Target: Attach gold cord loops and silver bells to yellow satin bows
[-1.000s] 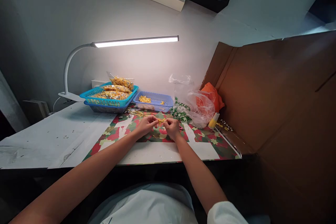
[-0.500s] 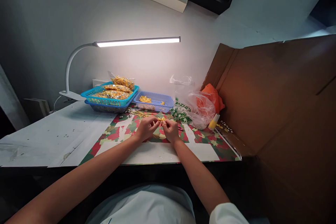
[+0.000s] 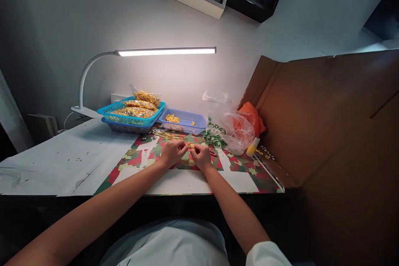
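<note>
My left hand [image 3: 172,153] and my right hand [image 3: 201,156] meet over the patterned paper, fingertips pinched close together. Between them they grip a small gold-yellow piece [image 3: 190,146], too small to make out exactly. Just behind my hands lie thin gold strands [image 3: 166,134] in a loose bunch. A lilac basket [image 3: 199,124] beyond them holds yellow pieces [image 3: 172,118]. Something slim and pinkish-red [image 3: 213,153] lies beside my right hand, partly hidden.
A turquoise basket [image 3: 107,113] with bagged gold items sits stacked at the left under a lit lamp [image 3: 168,52]. Clear plastic bags [image 3: 232,137], an orange bag [image 3: 257,119] and a yellow-white bottle [image 3: 252,147] stand right. A tall cardboard panel [image 3: 327,120] borders the right side.
My fingertips have shifted slightly, and the small yellow piece between them sits a little lower. The whole view has tilted slightly; the other objects look unmoved.
</note>
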`<state>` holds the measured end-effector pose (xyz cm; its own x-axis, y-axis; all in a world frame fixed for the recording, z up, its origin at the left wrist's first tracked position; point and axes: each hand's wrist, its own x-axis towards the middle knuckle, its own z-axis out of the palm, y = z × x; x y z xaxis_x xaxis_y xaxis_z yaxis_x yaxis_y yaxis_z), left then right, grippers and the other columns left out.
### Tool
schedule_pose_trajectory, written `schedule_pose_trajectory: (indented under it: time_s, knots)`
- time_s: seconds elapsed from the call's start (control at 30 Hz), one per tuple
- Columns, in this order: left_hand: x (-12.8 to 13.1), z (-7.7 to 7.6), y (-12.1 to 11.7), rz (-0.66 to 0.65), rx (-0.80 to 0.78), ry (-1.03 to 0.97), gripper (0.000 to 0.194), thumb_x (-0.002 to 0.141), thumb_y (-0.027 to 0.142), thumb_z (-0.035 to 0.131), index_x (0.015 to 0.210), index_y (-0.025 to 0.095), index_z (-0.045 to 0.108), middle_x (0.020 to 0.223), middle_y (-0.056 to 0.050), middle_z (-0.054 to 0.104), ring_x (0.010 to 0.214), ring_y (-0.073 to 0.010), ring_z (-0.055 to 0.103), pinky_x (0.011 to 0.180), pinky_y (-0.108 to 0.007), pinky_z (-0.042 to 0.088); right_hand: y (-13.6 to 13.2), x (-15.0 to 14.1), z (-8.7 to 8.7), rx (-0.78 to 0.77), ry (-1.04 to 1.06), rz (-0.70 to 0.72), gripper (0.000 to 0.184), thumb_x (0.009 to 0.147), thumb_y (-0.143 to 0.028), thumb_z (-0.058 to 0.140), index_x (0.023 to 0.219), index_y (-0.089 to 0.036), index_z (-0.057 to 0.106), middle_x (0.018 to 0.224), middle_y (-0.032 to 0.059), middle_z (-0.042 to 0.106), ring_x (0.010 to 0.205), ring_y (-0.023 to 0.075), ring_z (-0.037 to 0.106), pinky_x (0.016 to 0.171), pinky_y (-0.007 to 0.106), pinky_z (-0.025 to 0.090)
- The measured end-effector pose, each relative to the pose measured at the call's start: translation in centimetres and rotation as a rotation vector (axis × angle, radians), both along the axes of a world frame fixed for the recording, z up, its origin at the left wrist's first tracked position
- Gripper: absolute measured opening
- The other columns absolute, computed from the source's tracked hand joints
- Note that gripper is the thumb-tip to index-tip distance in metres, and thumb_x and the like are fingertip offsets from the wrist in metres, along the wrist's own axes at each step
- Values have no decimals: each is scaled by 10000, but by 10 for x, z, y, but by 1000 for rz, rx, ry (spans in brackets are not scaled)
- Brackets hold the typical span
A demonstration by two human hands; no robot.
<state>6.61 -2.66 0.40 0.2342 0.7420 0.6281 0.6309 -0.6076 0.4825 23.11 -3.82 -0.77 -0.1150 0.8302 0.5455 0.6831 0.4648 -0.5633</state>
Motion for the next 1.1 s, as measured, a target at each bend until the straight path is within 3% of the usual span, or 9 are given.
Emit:
schedule_pose_trajectory:
  time_s: [0.43,0.77,0.93,1.1]
  knots:
    - [3,1,2,39,-38,-106,216,960,349,589,993,146,655,915,-26,678,738,-154,650,673,-318,566,7,0,1,-86,143,16,277,951,-357,607,1117,-137,637,1071,49,666,884,192,670,750,345,583]
    - [-1,9,-1,-101,-137,-144,207,942,342,615,990,142,639,927,-31,664,758,-158,639,702,-339,555,4,0,1,-95,94,22,268,953,-351,605,1116,-140,636,1073,51,665,890,189,668,761,350,582]
    - [0,6,4,-220,-291,-177,211,945,344,614,924,137,650,848,-12,665,702,-141,635,653,-307,553,4,1,8,-142,7,-62,257,955,-358,602,1071,-133,645,1011,39,675,839,173,671,730,331,581]
    - [-1,-2,11,-212,-471,-317,205,956,327,603,1009,133,639,862,-13,663,654,-124,627,588,-273,550,2,26,17,-199,-95,-263,233,954,-357,602,1039,-145,650,1026,54,676,900,176,660,810,374,564]
